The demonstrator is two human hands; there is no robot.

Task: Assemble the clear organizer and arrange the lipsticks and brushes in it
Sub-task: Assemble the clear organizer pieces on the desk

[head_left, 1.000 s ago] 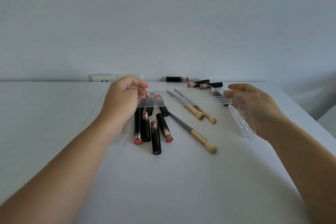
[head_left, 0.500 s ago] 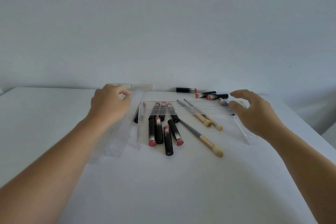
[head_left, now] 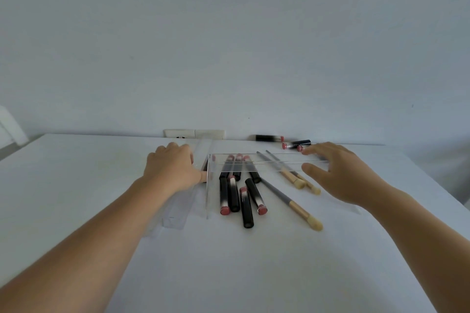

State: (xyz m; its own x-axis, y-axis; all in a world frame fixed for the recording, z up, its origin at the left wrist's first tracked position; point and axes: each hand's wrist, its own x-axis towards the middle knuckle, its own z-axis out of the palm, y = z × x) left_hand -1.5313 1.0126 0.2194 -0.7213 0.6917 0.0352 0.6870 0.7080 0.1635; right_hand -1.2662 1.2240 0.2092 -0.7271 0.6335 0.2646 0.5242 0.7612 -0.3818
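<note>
Left hand point(head_left: 173, 168) lowered onto clear panel point(head_left: 178, 208), right hand point(head_left: 338, 173) open

A white bench point(head_left: 229, 274) carried a loose pile of black lipsticks point(head_left: 241, 193) and three wooden-handled brushes point(head_left: 292, 201), lying flat inside a clear organizer frame point(head_left: 267, 159). A clear panel point(head_left: 178, 211) lay flat just left of it. More lipsticks point(head_left: 295, 143) lay near the far edge.

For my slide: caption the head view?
Both hands at clear organizer panels above scattered lipsticks and brushes.
</note>
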